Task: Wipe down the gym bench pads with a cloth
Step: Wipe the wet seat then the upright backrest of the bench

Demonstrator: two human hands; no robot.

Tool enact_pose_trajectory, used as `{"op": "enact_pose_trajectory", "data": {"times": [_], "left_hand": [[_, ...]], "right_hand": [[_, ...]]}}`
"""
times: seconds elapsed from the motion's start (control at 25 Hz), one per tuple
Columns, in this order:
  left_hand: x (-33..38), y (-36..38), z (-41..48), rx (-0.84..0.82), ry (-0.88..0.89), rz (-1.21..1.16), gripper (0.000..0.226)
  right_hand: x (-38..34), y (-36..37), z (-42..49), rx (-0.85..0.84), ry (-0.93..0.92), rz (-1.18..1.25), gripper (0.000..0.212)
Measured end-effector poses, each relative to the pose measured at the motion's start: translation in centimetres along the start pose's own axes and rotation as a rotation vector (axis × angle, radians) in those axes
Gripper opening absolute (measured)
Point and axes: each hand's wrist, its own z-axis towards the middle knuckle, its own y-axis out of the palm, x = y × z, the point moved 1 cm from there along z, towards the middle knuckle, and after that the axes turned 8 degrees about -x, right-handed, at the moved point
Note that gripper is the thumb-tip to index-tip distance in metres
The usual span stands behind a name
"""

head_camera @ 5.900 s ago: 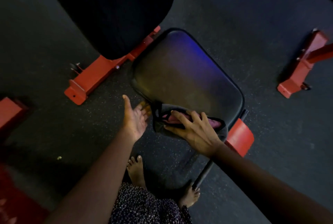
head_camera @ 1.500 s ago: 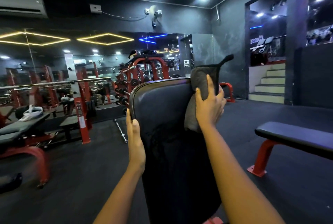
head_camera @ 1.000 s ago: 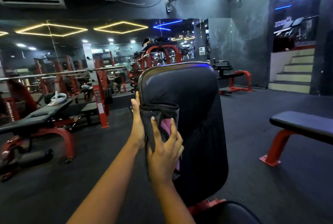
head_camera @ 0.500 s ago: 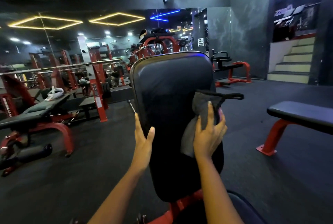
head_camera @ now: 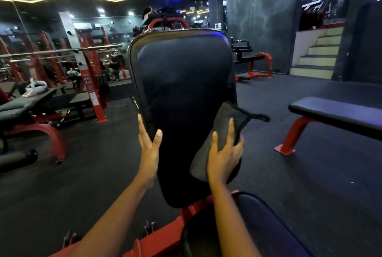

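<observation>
Dim gym, dark rubber floor (head_camera: 310,184), mirrored wall to the left, yellow diamond ceiling lights and a blue strip light above. Pale stairs (head_camera: 318,56) rise at far right.

Centre: black back pad (head_camera: 182,101) of a bench, standing nearly upright on a red frame (head_camera: 161,240). Black seat pad (head_camera: 266,227) at bottom right, just below it.

Left hand (head_camera: 149,149): palm against the pad's lower left edge, fingers straight and pointing up, thumb spread onto the front face. It holds nothing.

Right hand (head_camera: 224,157): laid flat on a dark grey cloth (head_camera: 223,120), pressing it against the pad's lower right edge. Forefinger and thumb lie straight over the fabric; the outer fingers sit at the pad's rim and are partly hidden. The cloth is not bunched in a fist.

Cloth position: lower right of the back pad, overlapping its right edge. One end hangs below the hand, and a thin tail sticks out to the right past the pad.

Surroundings: flat bench (head_camera: 334,114) with black top and red legs at right, well apart. Incline bench (head_camera: 24,105) at left with a white item (head_camera: 36,87) lying on it. Red racks with a steel bar (head_camera: 62,51) behind it.
</observation>
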Motion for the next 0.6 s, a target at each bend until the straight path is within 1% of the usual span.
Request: {"op": "enact_pose_trajectory", "data": {"times": [0.08,0.16,0.2,0.28,0.36,0.48,0.52,0.6], "left_hand": [[0.2,0.1,0.0,-0.002,0.003,-0.010,0.068],[0.1,0.1,-0.1,0.010,0.005,-0.006,0.074],[0.1,0.2,-0.2,0.018,0.007,0.001,0.075],[0.2,0.2,-0.2,0.027,-0.007,0.028,0.075],[0.2,0.1,-0.1,0.019,-0.006,0.050,0.073],[-1.4,-0.7,-0.4,0.015,0.022,0.097,0.067],[-2.4,-0.8,-0.8,0.002,0.022,0.101,0.067],[-5.0,-0.1,-2.6,-0.019,-0.019,0.109,0.070]], "right_hand": [[-0.3,0.8,-5.5,-0.056,-0.063,-0.003,0.053],[-0.6,1.4,-11.1,-0.176,-0.088,-0.023,0.057],[-0.6,1.7,-13.3,-0.230,-0.101,-0.050,0.059],[-0.1,2.3,-15.7,-0.285,-0.131,-0.122,0.070],[0.5,2.3,-15.9,-0.292,-0.149,-0.157,0.081],[1.7,0.8,-13.5,-0.271,-0.161,-0.144,0.077],[2.8,0.3,-12.1,-0.232,-0.109,-0.137,0.074],[5.8,-0.7,-8.0,-0.121,0.092,-0.100,0.064]]}}
